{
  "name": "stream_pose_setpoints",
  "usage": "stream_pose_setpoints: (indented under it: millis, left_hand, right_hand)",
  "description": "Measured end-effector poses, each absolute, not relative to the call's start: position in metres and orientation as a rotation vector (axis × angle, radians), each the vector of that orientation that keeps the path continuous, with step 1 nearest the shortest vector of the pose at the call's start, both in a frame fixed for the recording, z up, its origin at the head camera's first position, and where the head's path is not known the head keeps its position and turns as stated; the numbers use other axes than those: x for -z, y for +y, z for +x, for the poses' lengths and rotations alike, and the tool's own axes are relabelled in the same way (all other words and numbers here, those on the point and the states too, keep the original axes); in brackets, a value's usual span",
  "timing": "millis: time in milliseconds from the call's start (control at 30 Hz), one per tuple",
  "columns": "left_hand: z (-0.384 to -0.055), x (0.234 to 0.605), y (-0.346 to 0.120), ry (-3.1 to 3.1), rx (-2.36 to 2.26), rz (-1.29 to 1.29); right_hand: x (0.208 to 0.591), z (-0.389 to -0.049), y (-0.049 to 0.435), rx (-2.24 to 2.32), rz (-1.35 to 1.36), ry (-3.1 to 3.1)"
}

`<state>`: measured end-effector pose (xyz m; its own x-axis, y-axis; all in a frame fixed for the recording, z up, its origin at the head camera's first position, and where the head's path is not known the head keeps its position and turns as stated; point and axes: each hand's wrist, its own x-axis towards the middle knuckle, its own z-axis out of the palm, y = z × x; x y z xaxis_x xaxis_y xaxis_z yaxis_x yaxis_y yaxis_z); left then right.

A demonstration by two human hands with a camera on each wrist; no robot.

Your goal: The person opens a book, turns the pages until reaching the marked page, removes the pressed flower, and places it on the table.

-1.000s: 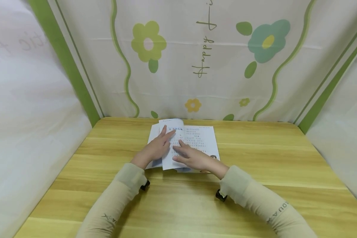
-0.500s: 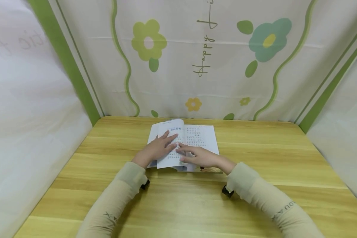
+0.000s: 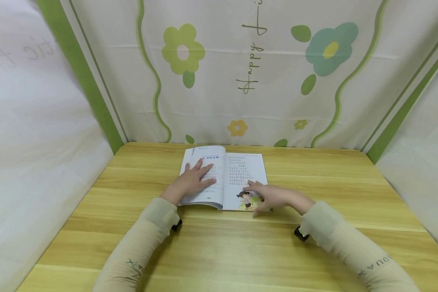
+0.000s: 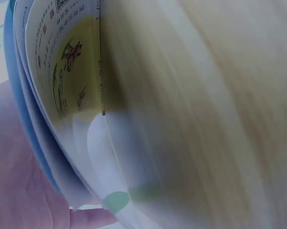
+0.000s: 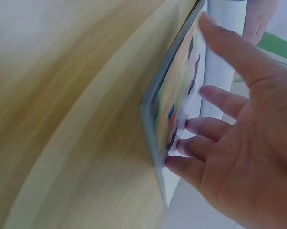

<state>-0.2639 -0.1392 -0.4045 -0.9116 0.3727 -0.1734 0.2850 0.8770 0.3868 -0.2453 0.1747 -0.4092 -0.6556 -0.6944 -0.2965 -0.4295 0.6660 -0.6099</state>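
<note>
An open book (image 3: 237, 178) with printed text lies on the wooden table, a drawing of a child at the lower right of its right page. My left hand (image 3: 193, 180) rests with spread fingers on the left page, which bows up slightly along its lower edge. In the left wrist view, the curved page edges (image 4: 43, 119) rise beside that hand. Over the lower right corner of the book is my right hand (image 3: 275, 197), fingers spread and loosely bent, fingertips close to the drawing. The right wrist view shows its fingers (image 5: 215, 129) at the page surface, pinching nothing.
The wooden table (image 3: 219, 251) extends in front of the book and to both sides. Behind it hangs a white cloth (image 3: 219, 101) printed with flowers, and further white cloth walls stand left and right. A black wrist device (image 3: 301, 234) sits under the right cuff.
The turned leaf has gone over to the left and lies under my left hand, which has flattened there. My right hand has slid right, from the book's middle to its lower right corner.
</note>
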Motion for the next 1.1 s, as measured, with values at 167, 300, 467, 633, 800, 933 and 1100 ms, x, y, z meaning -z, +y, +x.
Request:
stream_pose_setpoints:
  millis: [167, 300, 467, 633, 800, 933, 1100]
  left_hand:
    - [-0.263, 0.405, -0.137, 2.796, -0.52, 0.497]
    - [-0.263, 0.405, -0.137, 2.793, -0.532, 0.52]
    - [-0.264, 0.406, -0.139, 2.769, -0.561, 0.538]
    - [-0.263, 0.407, -0.14, 2.758, -0.555, 0.553]
    - [-0.263, 0.409, -0.141, 2.765, -0.534, 0.554]
    - [-0.263, 0.409, -0.142, 2.762, -0.53, 0.551]
    - [-0.262, 0.407, -0.142, 2.757, -0.554, 0.532]
  right_hand:
    - [0.41, -0.243, 0.185, 0.678, -0.871, 2.365]
    - [0.406, -0.242, 0.189, 0.686, -0.85, 2.359]
    - [0.404, -0.243, 0.192, 0.636, -0.856, 2.361]
    - [0.402, -0.245, 0.194, 0.583, -0.886, 2.362]
    - [0.4, -0.246, 0.197, 0.557, -0.903, 2.356]
    - [0.401, -0.248, 0.199, 0.549, -0.912, 2.351]
    - [0.402, -0.248, 0.2, 0.563, -0.938, 2.397]
